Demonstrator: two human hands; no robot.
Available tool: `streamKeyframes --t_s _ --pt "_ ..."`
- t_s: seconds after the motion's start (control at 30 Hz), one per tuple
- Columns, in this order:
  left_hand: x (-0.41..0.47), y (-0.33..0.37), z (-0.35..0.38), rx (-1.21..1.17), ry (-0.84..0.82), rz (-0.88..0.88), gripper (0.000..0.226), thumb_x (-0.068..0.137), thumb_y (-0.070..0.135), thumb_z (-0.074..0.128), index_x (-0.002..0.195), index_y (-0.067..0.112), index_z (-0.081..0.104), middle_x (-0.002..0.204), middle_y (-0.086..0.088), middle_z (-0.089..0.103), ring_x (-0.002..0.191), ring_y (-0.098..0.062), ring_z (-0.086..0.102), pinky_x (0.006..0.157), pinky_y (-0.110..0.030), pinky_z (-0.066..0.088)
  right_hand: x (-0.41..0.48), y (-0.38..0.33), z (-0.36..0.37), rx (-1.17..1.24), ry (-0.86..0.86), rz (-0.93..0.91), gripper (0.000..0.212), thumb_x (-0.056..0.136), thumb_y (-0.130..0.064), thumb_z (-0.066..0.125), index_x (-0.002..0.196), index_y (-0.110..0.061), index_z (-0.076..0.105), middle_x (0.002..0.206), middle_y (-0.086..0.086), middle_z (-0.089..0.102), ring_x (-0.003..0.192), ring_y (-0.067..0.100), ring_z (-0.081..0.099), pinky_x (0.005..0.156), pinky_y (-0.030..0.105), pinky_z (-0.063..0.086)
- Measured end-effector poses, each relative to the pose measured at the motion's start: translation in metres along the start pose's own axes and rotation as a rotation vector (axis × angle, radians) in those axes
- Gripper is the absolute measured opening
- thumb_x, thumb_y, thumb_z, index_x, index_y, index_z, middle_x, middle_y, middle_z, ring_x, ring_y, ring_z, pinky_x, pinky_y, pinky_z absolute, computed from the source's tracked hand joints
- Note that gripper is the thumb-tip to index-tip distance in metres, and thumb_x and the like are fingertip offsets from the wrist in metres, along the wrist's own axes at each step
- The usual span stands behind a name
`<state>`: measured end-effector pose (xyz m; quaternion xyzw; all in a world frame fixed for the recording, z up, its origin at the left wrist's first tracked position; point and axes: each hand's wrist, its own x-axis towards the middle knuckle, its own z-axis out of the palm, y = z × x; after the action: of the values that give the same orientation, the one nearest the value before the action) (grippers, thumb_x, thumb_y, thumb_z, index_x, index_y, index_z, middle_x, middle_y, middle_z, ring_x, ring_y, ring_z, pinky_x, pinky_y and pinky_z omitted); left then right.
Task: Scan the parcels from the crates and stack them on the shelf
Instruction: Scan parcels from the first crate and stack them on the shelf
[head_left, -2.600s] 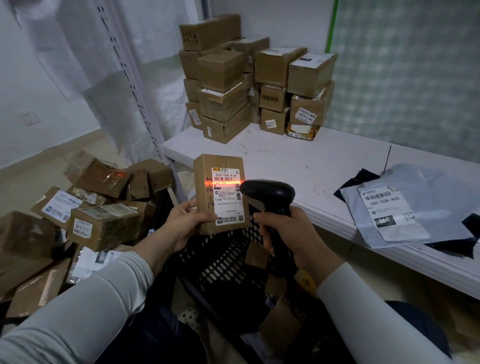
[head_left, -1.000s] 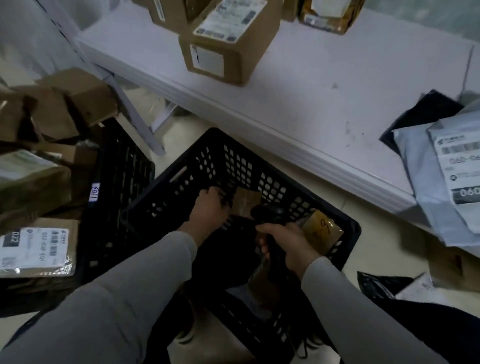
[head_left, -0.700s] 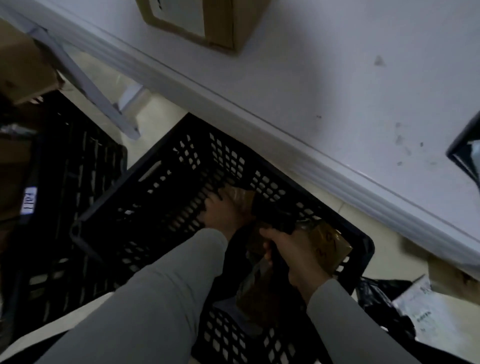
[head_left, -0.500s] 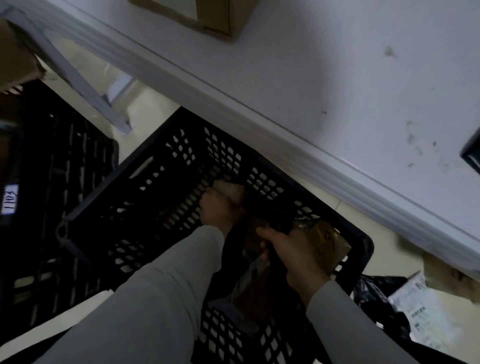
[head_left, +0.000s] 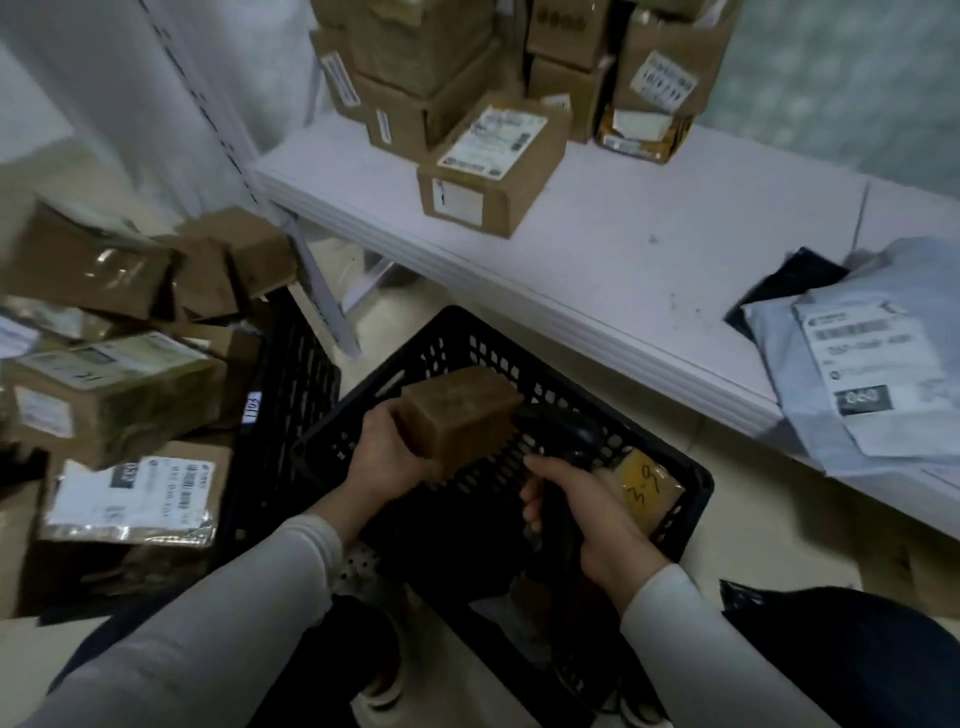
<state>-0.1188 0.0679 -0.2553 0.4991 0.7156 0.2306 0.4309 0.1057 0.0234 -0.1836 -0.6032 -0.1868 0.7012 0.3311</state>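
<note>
change: left hand (head_left: 387, 452) has lifted a small brown parcel (head_left: 457, 418) out of the black crate (head_left: 691, 491), grip clamped on it | right hand (head_left: 587, 514) stays closed round the scanner (head_left: 569, 434) | parcel above crate, label unseen | next, likely: scan, then shelf (head_left: 597, 270)

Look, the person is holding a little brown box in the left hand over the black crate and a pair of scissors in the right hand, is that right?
Not quite. In the head view the right hand holds a black barcode scanner, not scissors. The rest is right: the left hand holds the small brown box over the black crate.
</note>
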Motion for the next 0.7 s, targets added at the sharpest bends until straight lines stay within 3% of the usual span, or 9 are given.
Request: streamKeyframes --t_s 0.07,0.17,0.23,0.27,0.33,0.4,0.47,0.6,0.7 --pt "-0.029 0.007 -0.008 0.130 0.079 0.226 0.098 0.053 0.053 0.085 0.131 0.019 0.039 0.134 -0.001 0.042 0.117 -0.011 0.049 0.099 -0.034 0.045 -0.020 0.000 0.001 0.019 -0.022 -0.038 0.019 0.086 -0.013 0.070 0.081 0.003 0.061 0.060 0.014 0.060 0.043 0.020 0.054 0.046 0.028 0.043" --pt "-0.065 0.027 -0.020 0.227 0.182 0.424 0.087 0.066 0.025 0.084 0.136 0.010 0.033 0.136 -0.006 0.032 0.112 -0.016 0.046 0.094 -0.030 0.042 -0.044 -0.001 0.001 0.048 -0.059 -0.092 0.019 0.086 -0.013 0.069 0.081 0.003 0.061 0.057 0.014 0.058 0.042 0.022 0.053 0.049 0.031 0.043" --pt "-0.077 0.035 -0.022 0.186 0.224 0.455 0.087 0.066 0.020 0.086 0.136 0.010 0.034 0.134 -0.003 0.035 0.114 -0.014 0.044 0.094 -0.023 0.037 -0.058 -0.003 0.000 0.074 -0.061 -0.145 0.017 0.087 -0.012 0.068 0.082 0.002 0.061 0.057 0.014 0.058 0.041 0.021 0.053 0.045 0.027 0.043" --pt "-0.081 0.039 -0.023 0.104 0.237 0.398 0.087 0.065 0.022 0.087 0.135 0.012 0.036 0.131 -0.001 0.039 0.114 -0.012 0.044 0.095 -0.023 0.038 -0.065 -0.005 0.000 0.088 -0.062 -0.172 0.015 0.087 -0.011 0.068 0.082 0.002 0.062 0.058 0.014 0.059 0.041 0.020 0.054 0.043 0.025 0.043" --pt "-0.082 0.045 -0.025 -0.297 0.203 0.144 0.073 0.070 0.025 0.084 0.131 0.014 0.045 0.126 -0.003 0.051 0.109 -0.015 0.053 0.093 -0.031 0.046 -0.076 -0.010 -0.001 0.108 -0.076 -0.220 0.014 0.087 -0.010 0.067 0.082 0.002 0.062 0.059 0.013 0.060 0.042 0.020 0.054 0.041 0.024 0.044" --pt "-0.084 0.058 -0.029 -0.826 0.022 -0.165 0.044 0.082 0.030 0.072 0.120 0.013 0.056 0.121 -0.010 0.059 0.104 -0.025 0.061 0.087 -0.039 0.053 -0.085 -0.017 -0.003 0.108 -0.101 -0.256 0.015 0.087 -0.011 0.067 0.080 0.001 0.062 0.059 0.013 0.060 0.043 0.020 0.054 0.043 0.024 0.044" --pt "-0.086 0.064 -0.036 -1.143 -0.127 -0.326 0.043 0.084 0.037 0.065 0.118 0.011 0.057 0.122 -0.014 0.057 0.109 -0.035 0.059 0.081 -0.044 0.055 -0.093 -0.023 -0.004 0.075 -0.135 -0.286 0.016 0.088 -0.013 0.067 0.079 0.000 0.062 0.059 0.012 0.061 0.045 0.021 0.055 0.044 0.025 0.044" --pt "-0.093 0.072 -0.042 -1.416 -0.190 -0.378 0.070 0.072 0.038 0.073 0.131 0.006 0.050 0.133 -0.023 0.049 0.108 -0.043 0.059 0.074 -0.050 0.057 -0.105 -0.030 -0.002 -0.040 -0.201 -0.360 0.017 0.088 -0.018 0.068 0.081 -0.003 0.063 0.062 0.014 0.064 0.050 0.022 0.059 0.049 0.028 0.046" --pt "-0.099 0.078 -0.042 -1.414 -0.229 -0.372 0.063 0.077 0.047 0.064 0.125 0.007 0.054 0.125 -0.025 0.054 0.100 -0.040 0.062 0.077 -0.054 0.056 -0.111 -0.030 0.001 -0.091 -0.255 -0.398 0.018 0.090 -0.020 0.066 0.097 -0.004 0.062 0.065 0.015 0.065 0.051 0.023 0.060 0.051 0.028 0.048"
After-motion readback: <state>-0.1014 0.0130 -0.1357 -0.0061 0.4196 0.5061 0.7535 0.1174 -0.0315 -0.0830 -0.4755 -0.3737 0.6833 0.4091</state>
